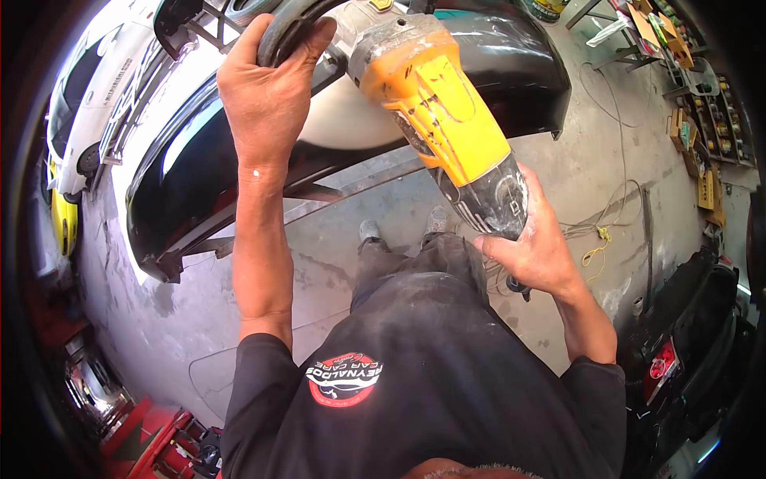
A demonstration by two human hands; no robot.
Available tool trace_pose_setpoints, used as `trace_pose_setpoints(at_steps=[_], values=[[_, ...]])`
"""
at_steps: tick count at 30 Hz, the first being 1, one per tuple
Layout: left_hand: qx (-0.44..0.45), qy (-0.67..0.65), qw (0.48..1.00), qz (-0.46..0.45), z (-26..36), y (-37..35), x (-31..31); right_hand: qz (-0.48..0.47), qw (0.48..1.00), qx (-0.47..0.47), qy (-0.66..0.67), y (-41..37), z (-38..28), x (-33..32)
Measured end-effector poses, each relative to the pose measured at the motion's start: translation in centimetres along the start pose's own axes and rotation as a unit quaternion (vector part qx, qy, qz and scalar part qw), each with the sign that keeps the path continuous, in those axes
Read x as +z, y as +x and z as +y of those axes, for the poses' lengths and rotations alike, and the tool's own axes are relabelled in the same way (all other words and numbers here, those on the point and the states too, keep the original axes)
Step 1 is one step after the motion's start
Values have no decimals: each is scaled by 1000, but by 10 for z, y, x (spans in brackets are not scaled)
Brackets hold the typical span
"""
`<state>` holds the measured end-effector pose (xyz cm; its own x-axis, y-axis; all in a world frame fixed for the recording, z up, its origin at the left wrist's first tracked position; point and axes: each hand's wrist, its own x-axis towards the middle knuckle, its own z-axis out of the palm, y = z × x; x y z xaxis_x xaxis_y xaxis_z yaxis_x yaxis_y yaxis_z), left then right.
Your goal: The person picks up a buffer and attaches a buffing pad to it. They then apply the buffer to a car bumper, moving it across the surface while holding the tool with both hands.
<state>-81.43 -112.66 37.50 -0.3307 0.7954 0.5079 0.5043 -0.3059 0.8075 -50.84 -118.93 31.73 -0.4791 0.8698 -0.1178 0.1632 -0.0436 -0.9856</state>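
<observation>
A yellow and black power tool slants across the upper middle, above a glossy black car bumper. My right hand is wrapped round the tool's dark rear end. At the tool's front, my left hand grips a curved black handle, its fingers closed round it. A pale dull patch shows on the bumper beneath the tool. The tool's working face is hidden from view.
The bumper rests on a metal stand. A cable and a yellow cord lie on the floor at right. Shelves with cans stand far right, dark car parts lower right, a white car at left.
</observation>
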Motion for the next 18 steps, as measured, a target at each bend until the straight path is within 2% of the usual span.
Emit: trace_pose_setpoints(at_steps=[3,6,9,12,16,18], values=[[-26,39,999,-22,5,-8,-17,9,999,31,28,-15,3,17],[-25,44,999,-1,3,-16,-54,5,999,43,28,-21,-3,52],[-75,15,997,11,4,-27,-102,-34,995,98,1,-18,-25,84],[-54,43,996,53,3,-37,-140,-96,983,156,7,-10,-39,107],[-54,110,991,57,10,-39,-165,-89,994,60,12,-15,-19,133],[-53,106,992,40,15,-40,-161,-103,988,113,36,-18,-22,126]])
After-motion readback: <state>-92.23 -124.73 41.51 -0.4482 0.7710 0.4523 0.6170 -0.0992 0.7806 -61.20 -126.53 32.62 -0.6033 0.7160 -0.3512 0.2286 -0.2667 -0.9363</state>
